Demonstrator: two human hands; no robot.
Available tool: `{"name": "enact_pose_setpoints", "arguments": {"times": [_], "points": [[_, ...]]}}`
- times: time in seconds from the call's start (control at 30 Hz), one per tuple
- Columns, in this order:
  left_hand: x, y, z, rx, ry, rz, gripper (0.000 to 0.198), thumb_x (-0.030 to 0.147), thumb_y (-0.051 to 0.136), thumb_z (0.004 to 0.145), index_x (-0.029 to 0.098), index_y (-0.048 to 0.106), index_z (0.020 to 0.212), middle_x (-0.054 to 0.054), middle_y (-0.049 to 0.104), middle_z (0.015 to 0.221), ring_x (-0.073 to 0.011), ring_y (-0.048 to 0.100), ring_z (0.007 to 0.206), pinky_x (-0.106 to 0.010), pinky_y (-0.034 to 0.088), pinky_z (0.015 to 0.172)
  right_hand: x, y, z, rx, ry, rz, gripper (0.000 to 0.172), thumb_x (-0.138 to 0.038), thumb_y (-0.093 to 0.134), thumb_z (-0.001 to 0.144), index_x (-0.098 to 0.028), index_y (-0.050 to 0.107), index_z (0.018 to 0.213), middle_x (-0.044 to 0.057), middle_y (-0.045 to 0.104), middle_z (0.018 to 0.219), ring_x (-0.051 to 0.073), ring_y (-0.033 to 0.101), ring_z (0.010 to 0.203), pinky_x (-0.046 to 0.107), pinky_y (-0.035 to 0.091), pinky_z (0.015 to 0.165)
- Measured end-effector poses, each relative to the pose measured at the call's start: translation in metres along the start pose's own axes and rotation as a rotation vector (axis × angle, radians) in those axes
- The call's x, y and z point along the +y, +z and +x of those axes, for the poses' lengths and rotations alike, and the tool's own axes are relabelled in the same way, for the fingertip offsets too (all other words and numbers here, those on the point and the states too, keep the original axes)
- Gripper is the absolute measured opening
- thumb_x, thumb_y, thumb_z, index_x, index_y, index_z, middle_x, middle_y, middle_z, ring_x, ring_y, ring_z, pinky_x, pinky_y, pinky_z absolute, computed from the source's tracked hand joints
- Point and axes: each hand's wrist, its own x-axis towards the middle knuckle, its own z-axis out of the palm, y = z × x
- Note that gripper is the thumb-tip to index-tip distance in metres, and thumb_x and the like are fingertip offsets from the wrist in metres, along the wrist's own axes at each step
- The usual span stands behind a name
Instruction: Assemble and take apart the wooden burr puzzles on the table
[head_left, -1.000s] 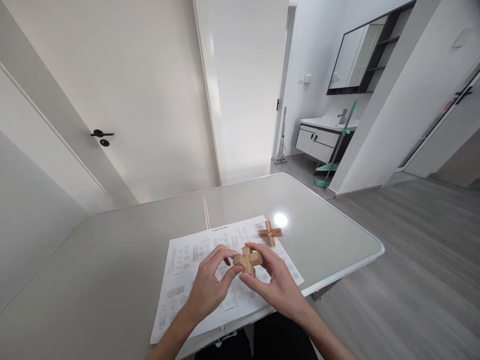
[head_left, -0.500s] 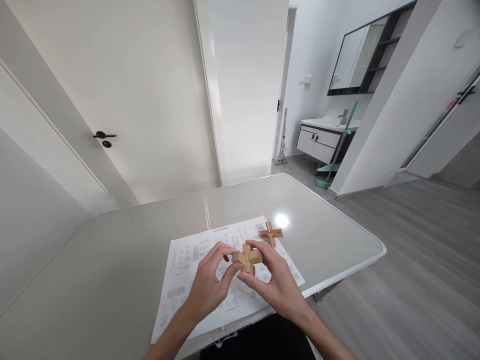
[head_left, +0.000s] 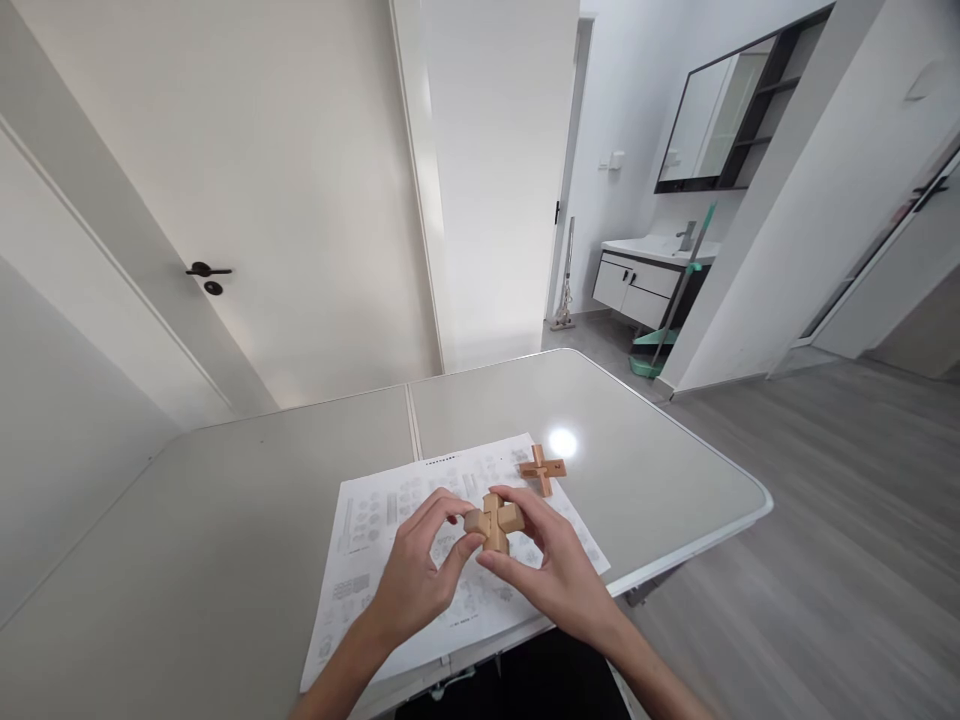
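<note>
Between my two hands is a light wooden burr puzzle (head_left: 493,521), its short arms crossing in the middle. My left hand (head_left: 424,560) pinches the puzzle's left arm with thumb and fingertips. On the other side, my right hand (head_left: 551,555) has its fingers at the back and right, with the thumb at the lower front. Below them a printed instruction sheet (head_left: 360,600) with small grey diagrams lies on the table. A darker reddish wooden cross (head_left: 541,468), marked with a numeral, rests on the sheet's upper right edge.
The pale table (head_left: 225,540) has a seam across it and a rounded metal edge on the right. Past it stand a white door (head_left: 300,200), a mop (head_left: 567,280), a sink cabinet (head_left: 634,285) and a green dustpan (head_left: 646,366).
The wooden puzzle has tilted very slightly in my fingers, and my right thumb has shifted a little downward. The sheet and the darker cross stay where they were.
</note>
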Motion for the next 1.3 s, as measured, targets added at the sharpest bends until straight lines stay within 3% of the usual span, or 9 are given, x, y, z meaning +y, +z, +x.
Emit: {"name": "enact_pose_setpoints", "arguments": {"times": [0.7,0.97,1.07,1.2,1.3], "points": [[0.004,0.010,0.007,0.076,-0.065,0.026,0.008,0.026,0.058,0.099,0.023,0.059,0.091,-0.002,0.066,0.088,-0.0194,0.060,0.083,-0.032,0.050,0.077,0.013,0.000,0.008,0.004,-0.029,0.015,0.056,-0.041,0.078,0.086,-0.025,0.058,0.136,0.010,0.065,0.129,0.027,0.065,0.115,0.045,0.057,0.102],[-0.002,0.007,0.006,0.057,-0.058,0.039,0.010,0.029,0.058,0.100,0.023,0.059,0.092,-0.002,0.066,0.089,-0.0198,0.061,0.085,-0.032,0.051,0.078,0.012,-0.001,0.013,-0.042,0.002,0.064,0.055,-0.040,0.078,0.086,-0.025,0.059,0.135,0.008,0.066,0.123,0.024,0.068,0.105,0.042,0.057,0.098],[-0.003,0.003,0.008,0.043,-0.075,0.062,0.011,0.031,0.057,0.101,0.023,0.060,0.093,-0.003,0.067,0.091,-0.0200,0.061,0.084,-0.034,0.052,0.079,0.012,-0.001,0.018,-0.086,0.062,0.179,0.059,-0.043,0.081,0.083,-0.024,0.059,0.134,0.008,0.068,0.118,0.023,0.070,0.101,0.043,0.057,0.098],[-0.004,-0.009,0.012,-0.029,-0.121,0.069,0.017,0.033,0.053,0.103,0.026,0.064,0.115,-0.004,0.069,0.104,-0.0201,0.065,0.088,-0.037,0.055,0.085,0.010,-0.001,0.023,-0.146,0.255,0.426,0.058,-0.049,0.083,0.082,-0.022,0.062,0.128,0.007,0.075,0.102,0.026,0.073,0.097,0.047,0.056,0.096],[-0.007,-0.016,0.011,-0.105,-0.101,0.111,0.053,0.039,0.068,0.095,0.032,0.050,0.143,-0.008,0.065,0.128,-0.0247,0.066,0.106,-0.043,0.056,0.094,0.010,0.001,0.024,-0.133,0.303,0.597,0.055,-0.053,0.080,0.084,-0.021,0.065,0.127,0.009,0.075,0.111,0.026,0.073,0.103,0.047,0.053,0.102]]}}
